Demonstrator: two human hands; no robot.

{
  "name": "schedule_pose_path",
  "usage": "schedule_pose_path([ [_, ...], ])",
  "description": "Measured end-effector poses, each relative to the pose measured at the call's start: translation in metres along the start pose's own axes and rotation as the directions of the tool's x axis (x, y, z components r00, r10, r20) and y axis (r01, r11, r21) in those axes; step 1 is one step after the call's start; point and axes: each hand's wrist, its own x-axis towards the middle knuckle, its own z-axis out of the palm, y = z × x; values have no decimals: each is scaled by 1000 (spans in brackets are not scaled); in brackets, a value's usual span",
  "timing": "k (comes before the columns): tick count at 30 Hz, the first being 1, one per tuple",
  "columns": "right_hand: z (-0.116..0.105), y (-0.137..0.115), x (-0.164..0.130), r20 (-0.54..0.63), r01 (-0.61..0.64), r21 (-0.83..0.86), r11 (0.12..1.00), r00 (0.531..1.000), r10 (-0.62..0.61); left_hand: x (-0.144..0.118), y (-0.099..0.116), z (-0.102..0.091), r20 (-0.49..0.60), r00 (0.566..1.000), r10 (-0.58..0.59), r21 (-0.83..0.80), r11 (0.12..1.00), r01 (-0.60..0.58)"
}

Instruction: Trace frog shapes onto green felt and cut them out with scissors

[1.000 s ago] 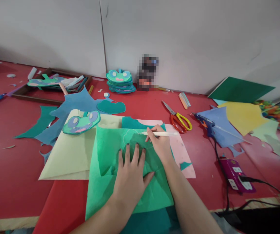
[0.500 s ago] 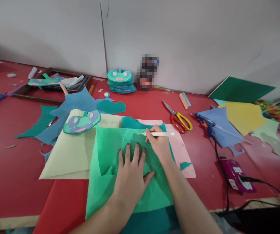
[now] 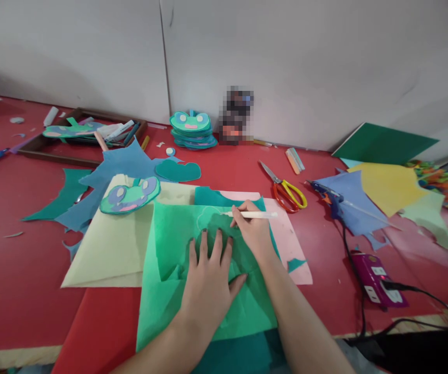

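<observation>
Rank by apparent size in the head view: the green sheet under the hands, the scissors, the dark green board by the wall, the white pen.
1. green sheet
2. dark green board, though farther off, so unsure
3. scissors
4. white pen, close to the scissors in length but thinner

free: bare red table (image 3: 21, 270) left | blocked right: scissors (image 3: 285, 188), glue gun (image 3: 331, 199)

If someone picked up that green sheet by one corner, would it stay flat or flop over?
Probably flop: the green sheet shows creases and wrinkles, so it looks thin and soft. It likely weighs very little and slides easily, which may be why the left hand lies flat on it while the right hand works a white pen across it.
</observation>
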Motion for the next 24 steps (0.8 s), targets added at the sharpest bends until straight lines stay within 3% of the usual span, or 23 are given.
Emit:
schedule_pose_path([
  [7, -2, -3, 0, -97, -21, -121, 992, 995, 9, 1, 0, 0, 7, 1000, 4, 4, 1000, -4],
  [11, -4, -3, 0, -118, -31, -83, 996, 993, 21, 1, 0, 0, 0, 1000, 4, 2, 1000, -4],
  [18, -2, -3, 0, -72, -1, -64, 998, 997, -4, 1, 0, 0, -3, 1000, 7, 11, 1000, -7],
  [24, -2, -3, 0, -107, -28, -148, 989, 994, 12, 1, 0, 0, -9, 1000, 8, 24, 1000, -8],
])
